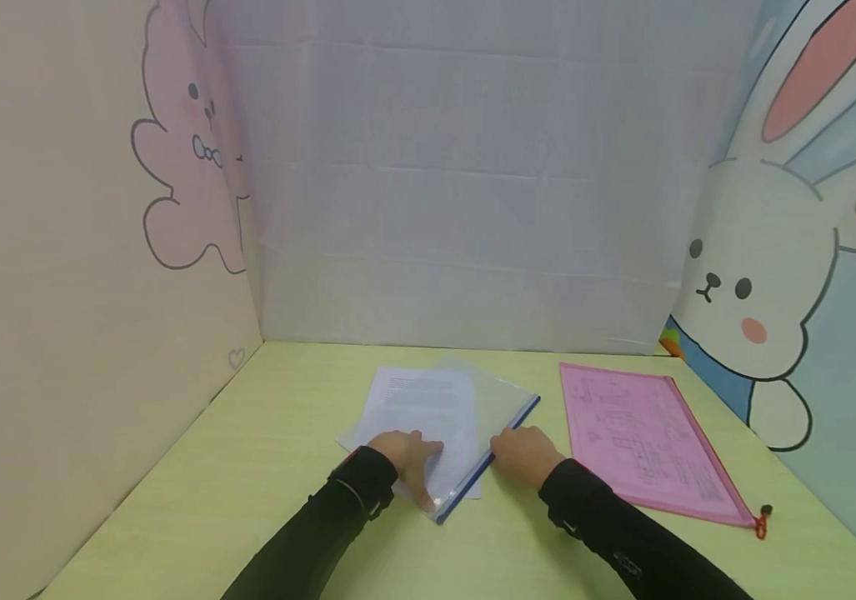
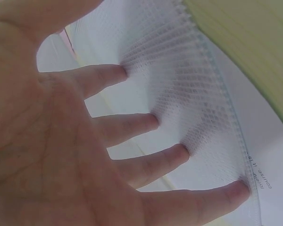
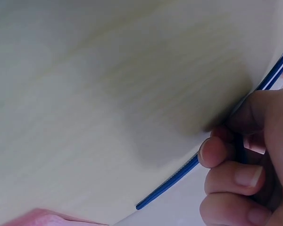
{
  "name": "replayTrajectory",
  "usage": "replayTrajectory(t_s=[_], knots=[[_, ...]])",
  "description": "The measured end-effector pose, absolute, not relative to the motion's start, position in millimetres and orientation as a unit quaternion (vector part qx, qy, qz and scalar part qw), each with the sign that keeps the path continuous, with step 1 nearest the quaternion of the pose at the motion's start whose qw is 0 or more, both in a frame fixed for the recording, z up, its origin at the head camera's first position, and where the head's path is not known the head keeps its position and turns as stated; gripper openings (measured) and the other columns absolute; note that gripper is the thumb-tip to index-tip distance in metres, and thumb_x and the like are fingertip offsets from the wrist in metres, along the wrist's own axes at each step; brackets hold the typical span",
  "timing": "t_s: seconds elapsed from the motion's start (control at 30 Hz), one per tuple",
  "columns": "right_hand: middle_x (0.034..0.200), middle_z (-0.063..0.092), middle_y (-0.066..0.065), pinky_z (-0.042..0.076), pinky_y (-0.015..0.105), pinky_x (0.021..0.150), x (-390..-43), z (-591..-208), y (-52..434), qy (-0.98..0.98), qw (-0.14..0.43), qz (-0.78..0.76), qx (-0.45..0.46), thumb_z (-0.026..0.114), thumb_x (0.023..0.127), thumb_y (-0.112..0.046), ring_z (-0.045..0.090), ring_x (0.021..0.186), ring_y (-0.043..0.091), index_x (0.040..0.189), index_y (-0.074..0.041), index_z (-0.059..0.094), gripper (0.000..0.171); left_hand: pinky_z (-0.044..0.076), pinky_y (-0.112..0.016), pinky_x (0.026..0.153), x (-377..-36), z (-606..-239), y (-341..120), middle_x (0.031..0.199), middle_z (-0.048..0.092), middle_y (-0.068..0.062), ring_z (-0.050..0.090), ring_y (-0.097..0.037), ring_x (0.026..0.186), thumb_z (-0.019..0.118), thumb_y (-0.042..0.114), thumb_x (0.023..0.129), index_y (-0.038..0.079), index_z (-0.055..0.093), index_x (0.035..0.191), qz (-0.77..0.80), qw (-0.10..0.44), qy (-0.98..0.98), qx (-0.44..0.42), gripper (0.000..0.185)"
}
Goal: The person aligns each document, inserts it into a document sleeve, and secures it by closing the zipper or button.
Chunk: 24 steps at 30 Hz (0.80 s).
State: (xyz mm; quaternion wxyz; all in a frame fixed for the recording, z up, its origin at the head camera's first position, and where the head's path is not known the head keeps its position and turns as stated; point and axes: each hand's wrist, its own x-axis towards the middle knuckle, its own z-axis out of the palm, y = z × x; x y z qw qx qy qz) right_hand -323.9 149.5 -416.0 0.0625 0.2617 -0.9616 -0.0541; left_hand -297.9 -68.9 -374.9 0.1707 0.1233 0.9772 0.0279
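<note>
Fingers (image 2: 132,127) of left hand (image 1: 407,457) spread straight, pressing clear mesh pouch (image 1: 465,417) flat on green table (image 1: 262,467) — right hand (image 1: 525,456) curled, pinching pouch's blue zipper edge (image 3: 179,173).

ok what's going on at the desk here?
A person is working a clear, blue-edged zip pouch on the green table. The left hand presses flat on the pouch and the printed paper sheet with it, fingers spread on the mesh. The right hand pinches the blue zip edge. A pink pouch lies untouched to the right.
</note>
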Motion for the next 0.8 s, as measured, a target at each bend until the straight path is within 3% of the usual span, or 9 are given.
replayTrajectory(t_s=[0.8], knots=[[0.064, 0.05, 0.007, 0.05, 0.044, 0.058, -343, -422, 163, -0.968, 0.075, -0.034, 0.238, 0.062, 0.095, -0.006, 0.046, 0.057, 0.024, 0.076, -0.002, 0.059, 0.02, 0.042, -0.05, 0.109, -296, -376, -69, 0.153, 0.049, -0.007, 0.046, -0.03, 0.139, 0.092, 0.046, 0.07, 0.033, 0.052, 0.15, 0.019, 0.154, 0.979, 0.134, 0.09]])
